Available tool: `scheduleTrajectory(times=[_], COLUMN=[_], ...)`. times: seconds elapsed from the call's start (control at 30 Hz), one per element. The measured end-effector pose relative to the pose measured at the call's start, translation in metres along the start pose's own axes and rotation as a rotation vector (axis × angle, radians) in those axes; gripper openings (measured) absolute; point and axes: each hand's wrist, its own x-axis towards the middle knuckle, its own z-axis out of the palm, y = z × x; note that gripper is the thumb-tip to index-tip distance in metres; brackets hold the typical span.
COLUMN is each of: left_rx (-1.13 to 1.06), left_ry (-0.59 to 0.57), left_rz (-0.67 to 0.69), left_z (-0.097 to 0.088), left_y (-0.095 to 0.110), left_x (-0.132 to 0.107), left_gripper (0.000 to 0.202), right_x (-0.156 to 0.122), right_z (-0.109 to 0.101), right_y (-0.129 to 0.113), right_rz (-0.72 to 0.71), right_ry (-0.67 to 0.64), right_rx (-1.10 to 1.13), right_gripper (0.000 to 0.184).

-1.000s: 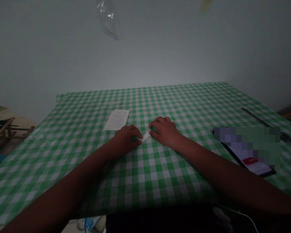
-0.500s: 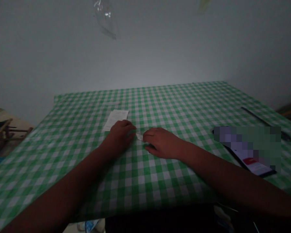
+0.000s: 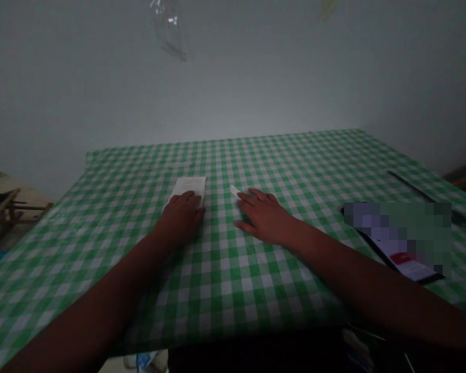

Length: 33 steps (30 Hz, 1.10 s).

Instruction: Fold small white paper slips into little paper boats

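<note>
My left hand (image 3: 180, 215) lies with its fingers stretched out over the near part of a white printed paper (image 3: 191, 183) on the table. Its palm faces down and the fingers are apart. To the right, my right hand (image 3: 262, 215) rests palm down with its fingers spread. A small printed paper piece (image 3: 235, 191) sticks out from beneath its fingertips, partly hidden by them. Between the two hands, a strip of the green-and-white checked tablecloth (image 3: 219, 248) shows.
A phone (image 3: 415, 269) with a lit screen, partly pixelated, lies on the right by my forearm. Beyond it is a thin dark rod-like object (image 3: 411, 186). A clear plastic bag (image 3: 169, 28) hangs on the wall behind the table.
My hands have parted. The left moved left onto the white printed paper; the right moved right and slightly away from me, with the small paper piece moving along under its fingers.
</note>
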Motion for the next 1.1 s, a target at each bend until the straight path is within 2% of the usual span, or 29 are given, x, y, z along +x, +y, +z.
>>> scheduleTrajectory(times=[0.2,0.47,0.87,1.1], left_rx=[-0.027,-0.077,-0.122,-0.026], left_ry=[-0.023,-0.06,-0.138,-0.11], left_rz=[0.027,0.0,-0.009,-0.055], left_z=[-0.014,-0.018,-0.017,-0.027], left_y=[0.002,0.0,-0.006,-0.003], left_x=[-0.001,-0.001,0.001,-0.002], left_gripper=[0.036,0.041,0.04,0.032], right_x=[0.003,-0.001,0.0,0.0], right_z=[-0.001,-0.017,-0.012,-0.011], right_y=[0.007,-0.008,-0.004,-0.003], right_rz=[0.165,0.054,0.021,0.039], right_ry=[0.041,0.101,0.093,0.053], right_rx=[-0.034,0.005,0.022,0.025], right_gripper=[0.052,0.03,0.026,0.025])
